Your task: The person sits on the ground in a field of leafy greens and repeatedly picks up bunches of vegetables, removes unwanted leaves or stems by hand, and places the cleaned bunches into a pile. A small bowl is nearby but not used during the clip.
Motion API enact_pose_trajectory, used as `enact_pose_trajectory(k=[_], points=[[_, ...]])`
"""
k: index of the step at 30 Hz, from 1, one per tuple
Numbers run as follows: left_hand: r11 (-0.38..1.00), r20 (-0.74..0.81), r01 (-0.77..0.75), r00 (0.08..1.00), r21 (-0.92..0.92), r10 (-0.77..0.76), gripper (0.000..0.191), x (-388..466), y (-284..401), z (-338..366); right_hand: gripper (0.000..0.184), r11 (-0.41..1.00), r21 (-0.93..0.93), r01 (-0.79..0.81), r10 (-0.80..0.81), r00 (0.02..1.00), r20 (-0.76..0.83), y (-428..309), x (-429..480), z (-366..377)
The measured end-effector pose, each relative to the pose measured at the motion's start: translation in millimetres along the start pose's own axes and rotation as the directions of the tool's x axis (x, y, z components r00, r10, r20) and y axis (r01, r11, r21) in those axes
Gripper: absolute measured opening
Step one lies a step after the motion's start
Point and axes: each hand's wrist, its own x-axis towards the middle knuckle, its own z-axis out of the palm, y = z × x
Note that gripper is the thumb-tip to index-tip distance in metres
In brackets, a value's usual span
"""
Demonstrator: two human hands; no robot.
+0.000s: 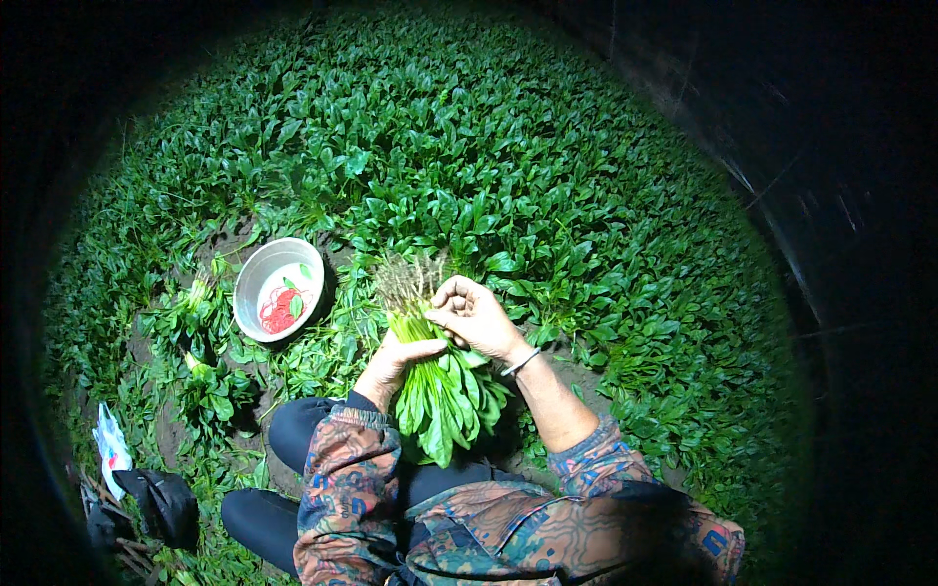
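Note:
A thick bunch of leafy greens, seemingly spinach point(443, 406), is held over my lap with its leaves towards me. Its soil-covered roots point(407, 278) point away from me. My left hand point(396, 360) grips the pale stems from the left, the thumb lying across them. Just below the roots, my right hand point(473, 315) is at the bunch's right side with its fingers curled and thumb bent. Whether a stem is pinched between those fingertips is not clear. A thin bracelet point(521, 362) circles the right wrist.
A white plastic bowl point(253, 275) stands to the left, holding red rubber bands point(278, 310) and loose leaves. Gathered bunches point(209, 388) lie left of it. Dense leafy plants point(469, 139) cover the ground ahead. A plastic bag point(111, 447) and dark cloth or bag point(165, 505) lie lower left.

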Motion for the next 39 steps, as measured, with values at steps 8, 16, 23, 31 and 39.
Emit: enact_pose_trajectory(k=[8,16,23,31,39], points=[[0.995,-0.064,-0.077,0.995,0.065,0.081,0.026,1.6,-0.8,5.6,0.008,0.998,0.049,-0.042,0.043,0.999,-0.008,3.2,-1.7,13.1],[0.977,-0.304,-0.19,0.929,0.1,0.212,0.027,5.4,-5.3,-40.4,0.018,0.927,-0.039,-0.373,0.32,0.84,-0.439,125.8,-113.6,-172.1],[0.931,-0.37,-0.323,0.897,-0.171,0.243,0.022,6.7,6.4,-68.9,0.029,-0.008,-0.698,-0.716,0.691,0.501,-0.522,285.0,-270.5,-190.2],[0.957,-0.478,-0.29,0.844,-0.03,0.241,0.018,7.6,1.8,-65.5,0.036,-0.427,-0.697,-0.576,0.798,0.122,-0.59,315.4,-284.8,-174.5],[0.956,-0.476,-0.276,0.831,0.095,0.287,0.019,9.7,-6.6,-80.0,0.031,-0.5,-0.685,-0.53,0.796,0.031,-0.605,337.4,-280.0,-177.1]])
